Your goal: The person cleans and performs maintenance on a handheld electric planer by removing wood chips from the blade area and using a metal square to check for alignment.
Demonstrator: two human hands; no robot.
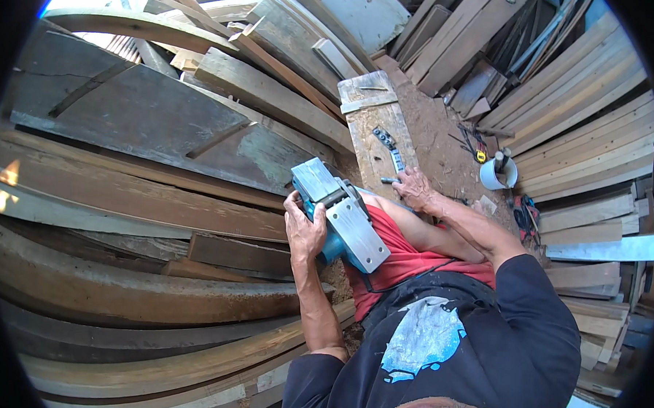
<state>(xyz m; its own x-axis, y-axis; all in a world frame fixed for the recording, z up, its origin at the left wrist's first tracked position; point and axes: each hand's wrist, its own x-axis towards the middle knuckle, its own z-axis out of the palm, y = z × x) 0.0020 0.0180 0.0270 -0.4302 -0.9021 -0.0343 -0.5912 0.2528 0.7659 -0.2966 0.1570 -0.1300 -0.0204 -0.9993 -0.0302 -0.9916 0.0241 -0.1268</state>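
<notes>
Has on dk short-slv tee w/ gry-blue print, red shorts.

Long brown timber planks, stacked from seven to ten o'clock, catch small orange-white sunlight patches at nine. Pale wooden boards fill three o'clock. Near one, a narrow, worn wooden surface borders brown, littered floor.

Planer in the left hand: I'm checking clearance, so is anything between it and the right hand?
Nothing visible blocks the way: red cloth and a bare leg show between planer and right hand, seemingly lower.
</notes>
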